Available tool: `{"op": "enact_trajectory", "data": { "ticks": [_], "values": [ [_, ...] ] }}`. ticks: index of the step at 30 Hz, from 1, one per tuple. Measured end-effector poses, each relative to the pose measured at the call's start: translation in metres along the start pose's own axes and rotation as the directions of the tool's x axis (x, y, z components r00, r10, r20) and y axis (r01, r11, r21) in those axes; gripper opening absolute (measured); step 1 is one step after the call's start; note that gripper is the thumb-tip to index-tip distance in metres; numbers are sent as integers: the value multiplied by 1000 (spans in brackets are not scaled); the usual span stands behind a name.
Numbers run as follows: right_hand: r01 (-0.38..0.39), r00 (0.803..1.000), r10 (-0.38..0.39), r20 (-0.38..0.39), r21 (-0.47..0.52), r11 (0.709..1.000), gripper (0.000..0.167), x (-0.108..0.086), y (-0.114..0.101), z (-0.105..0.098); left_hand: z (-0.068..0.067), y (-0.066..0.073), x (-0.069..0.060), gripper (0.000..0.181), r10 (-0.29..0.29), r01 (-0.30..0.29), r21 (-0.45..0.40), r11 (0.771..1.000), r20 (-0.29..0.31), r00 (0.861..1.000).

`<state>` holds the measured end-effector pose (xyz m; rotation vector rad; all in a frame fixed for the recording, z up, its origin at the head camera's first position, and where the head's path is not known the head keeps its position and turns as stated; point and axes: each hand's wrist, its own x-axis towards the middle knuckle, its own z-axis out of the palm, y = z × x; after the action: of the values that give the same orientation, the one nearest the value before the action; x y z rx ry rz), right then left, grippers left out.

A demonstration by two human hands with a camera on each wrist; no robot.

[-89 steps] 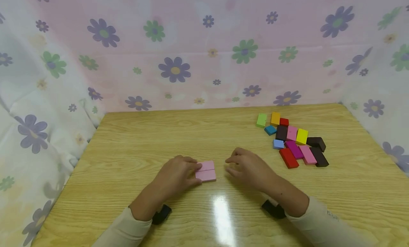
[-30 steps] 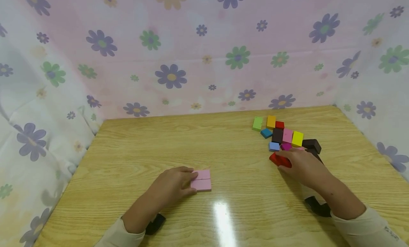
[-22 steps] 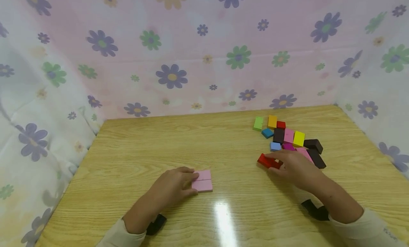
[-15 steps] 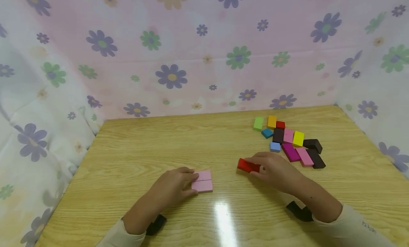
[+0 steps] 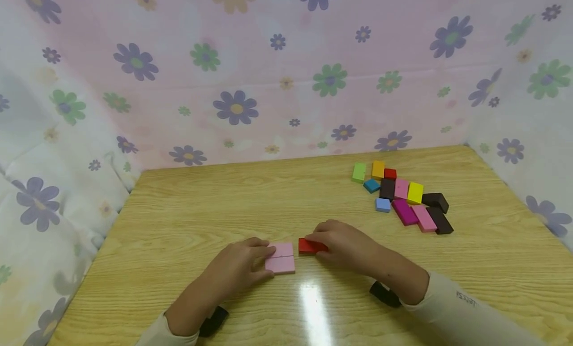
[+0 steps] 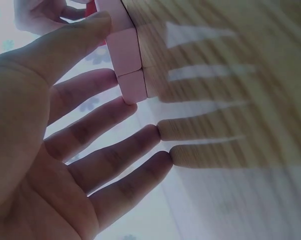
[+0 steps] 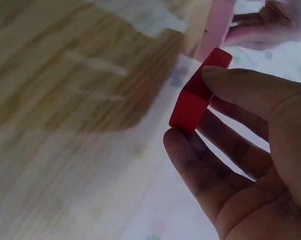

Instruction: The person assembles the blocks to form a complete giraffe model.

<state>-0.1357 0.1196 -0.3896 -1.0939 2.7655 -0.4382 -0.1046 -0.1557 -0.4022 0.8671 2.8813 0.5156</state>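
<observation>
Red block, pinched by right hand, left end protruding

Paired blocks: were pale pink
Held block: was bright red
Grouped blocks: showed lime, orange, red, teal, light blue, dark brown, pink, yellow and magenta
Tabletop: was yellowish tan, streaked with wood grain
Back cloth: was pale pink, printed with purple, green and orange flowers
Side cloths: were whiter, similarly flowered
Sleeves: were cream
</observation>
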Motion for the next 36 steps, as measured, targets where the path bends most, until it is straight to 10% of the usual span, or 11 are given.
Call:
{"op": "enact_trajectory", "data": {
  "ticks": [36],
  "values": [
    [22,999,-21,34,-38,999,31,6,-9,8,-3,1,-1,47,41,-41,-21,999,19,999]
  ]
}}
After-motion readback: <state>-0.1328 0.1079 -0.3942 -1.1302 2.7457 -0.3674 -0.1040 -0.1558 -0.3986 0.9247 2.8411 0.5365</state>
